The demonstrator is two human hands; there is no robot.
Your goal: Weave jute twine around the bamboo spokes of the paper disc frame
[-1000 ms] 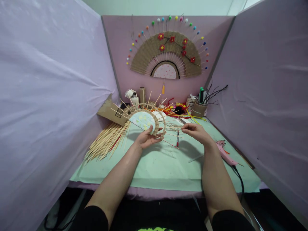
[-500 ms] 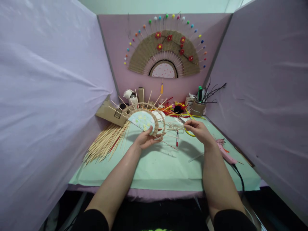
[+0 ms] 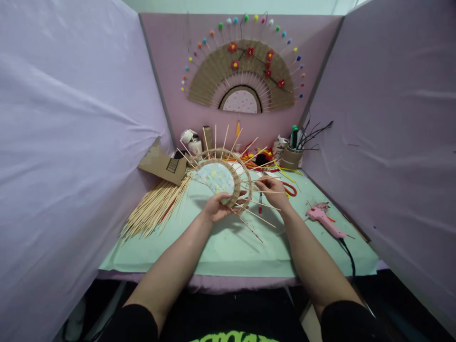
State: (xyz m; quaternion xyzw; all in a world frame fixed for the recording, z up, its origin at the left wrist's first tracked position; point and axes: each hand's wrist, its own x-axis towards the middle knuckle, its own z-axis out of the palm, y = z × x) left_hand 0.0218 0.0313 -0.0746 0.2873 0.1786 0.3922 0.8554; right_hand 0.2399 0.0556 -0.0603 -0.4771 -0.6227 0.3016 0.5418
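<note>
My left hand [image 3: 219, 207] grips the lower edge of a half-round fan frame [image 3: 236, 187], thumb in front and fingers behind. Pale blue patterned fabric covers its centre, bordered by woven twine, and thin wooden sticks fan outward through a second twine ring. Just right of that ring, my right hand [image 3: 271, 189] is closed in a pinch among the sticks, on what looks like a strand of the thin brown twine. The strand itself is hard to make out at the fingertips. Red-handled scissors [image 3: 290, 189] lie beyond my right hand, and a red-and-dark pen [image 3: 260, 203] lies beneath it.
A bundle of wooden sticks [image 3: 155, 209] lies left, by a cardboard piece [image 3: 164, 164]. A pink glue gun [image 3: 326, 221] with a black cord rests right. Jars [image 3: 194, 142], colourful craft stems and a pot of twigs [image 3: 291, 156] line the back. A finished fan [image 3: 242, 71] hangs above.
My right hand has moved left, close to the fan frame's outer ring. The frame has turned a little and shifted slightly right in my left hand. The scissors' red handle now shows.
</note>
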